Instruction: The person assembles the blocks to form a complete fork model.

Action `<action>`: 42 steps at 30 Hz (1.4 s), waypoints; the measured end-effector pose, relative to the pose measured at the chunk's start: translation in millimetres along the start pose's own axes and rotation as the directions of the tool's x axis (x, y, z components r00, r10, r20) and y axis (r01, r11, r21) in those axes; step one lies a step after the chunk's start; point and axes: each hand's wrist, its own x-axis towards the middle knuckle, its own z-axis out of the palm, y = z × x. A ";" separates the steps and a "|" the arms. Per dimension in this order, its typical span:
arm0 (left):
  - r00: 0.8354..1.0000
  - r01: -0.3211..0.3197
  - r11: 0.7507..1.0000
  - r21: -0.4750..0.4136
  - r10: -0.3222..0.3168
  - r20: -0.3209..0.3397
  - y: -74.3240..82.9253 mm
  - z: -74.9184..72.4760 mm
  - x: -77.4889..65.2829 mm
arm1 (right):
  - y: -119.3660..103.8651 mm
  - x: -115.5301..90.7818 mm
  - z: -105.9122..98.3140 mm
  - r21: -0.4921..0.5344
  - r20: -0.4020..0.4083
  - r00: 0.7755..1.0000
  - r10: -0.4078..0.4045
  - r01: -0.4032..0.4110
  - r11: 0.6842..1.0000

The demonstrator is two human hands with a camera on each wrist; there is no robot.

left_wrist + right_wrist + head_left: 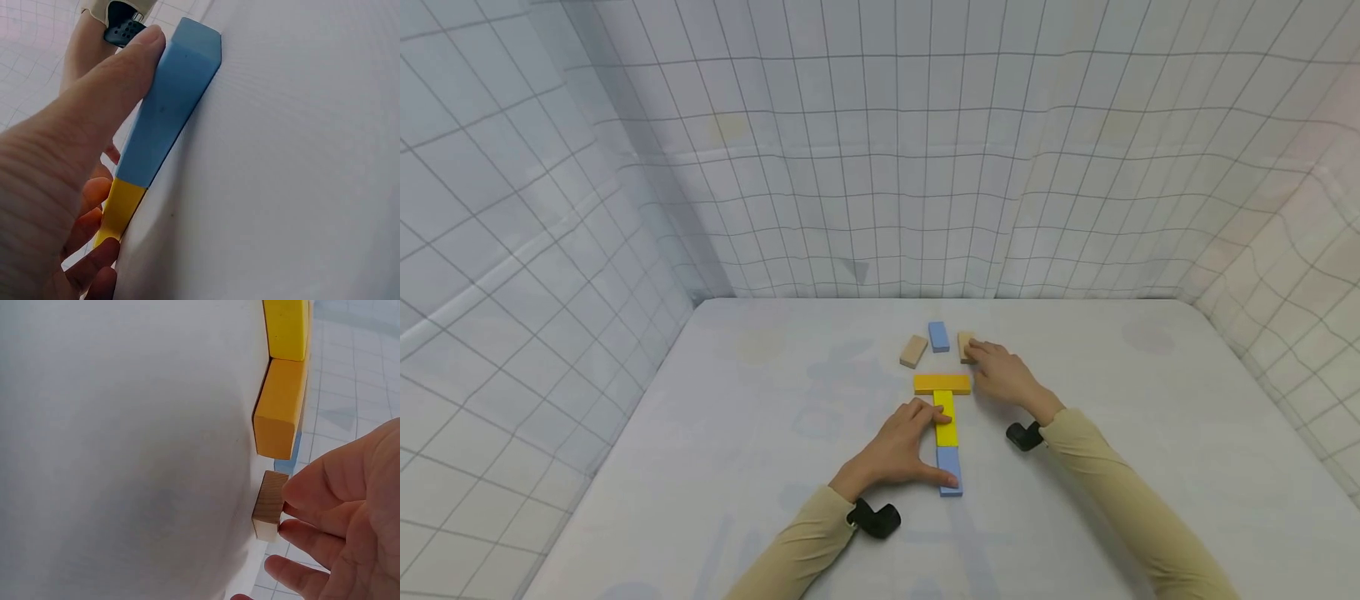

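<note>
My left hand spans a line of flat blocks, its thumb on the near blue block and its fingers by the yellow block. These two blocks lie end to end. An orange block lies crosswise at the yellow one's far end, making a T shape. Farther back, my right hand pinches a light wooden block between thumb and fingers, with the block low at the table surface. In the head view the fingers cover part of this wooden block.
A second blue block and another wooden block lie loose beyond the orange one. The white table ends at a back wall of grid-patterned cloth, with more cloth at both sides.
</note>
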 end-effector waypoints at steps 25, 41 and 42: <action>1.000 0.007 1.000 -0.008 -0.007 -0.004 1.1 0.2 -0.9 | -7.8 -13.6 3.1 -0.039 -0.016 0.999 -0.048 0.047 0.998; 1.000 0.014 1.000 -0.009 -0.014 0.001 1.7 -0.3 -1.1 | -11.3 -18.5 3.8 -0.014 -0.012 0.999 -0.034 0.034 0.999; 1.000 0.016 1.000 -0.012 -0.016 0.003 1.9 -0.4 -1.1 | -11.0 -18.6 4.3 -0.013 -0.012 0.999 -0.034 0.034 0.999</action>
